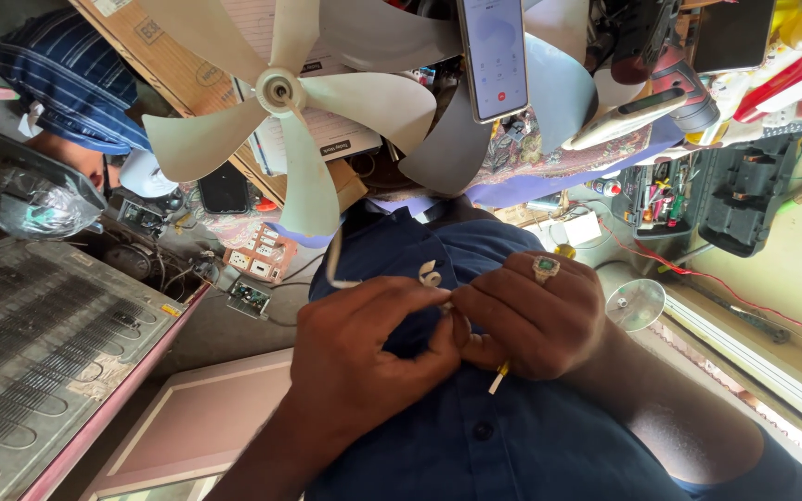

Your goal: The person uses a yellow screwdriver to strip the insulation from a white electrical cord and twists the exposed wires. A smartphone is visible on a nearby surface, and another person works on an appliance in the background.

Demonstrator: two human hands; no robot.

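Left hand [368, 357]: I see its fingers pinched together on a thin white wire [338, 269] that loops up over the dark blue buttoned shirt [475, 436].
Right hand [536, 320]: wearing a green-stoned ring [545, 268], fingertips closed on the same wire's end, touching my left; a yellowish tip [498, 376] pokes out below.
Wire: held between both hands at chest height, against the shirt.
Progress: the wire's end looks part-worked, possibly stripped; too small to tell.
Around: pale five-blade plastic fan blade [280, 102] above, white-screened phone [492, 56], small green circuit board [249, 297], black open tool case [707, 190].
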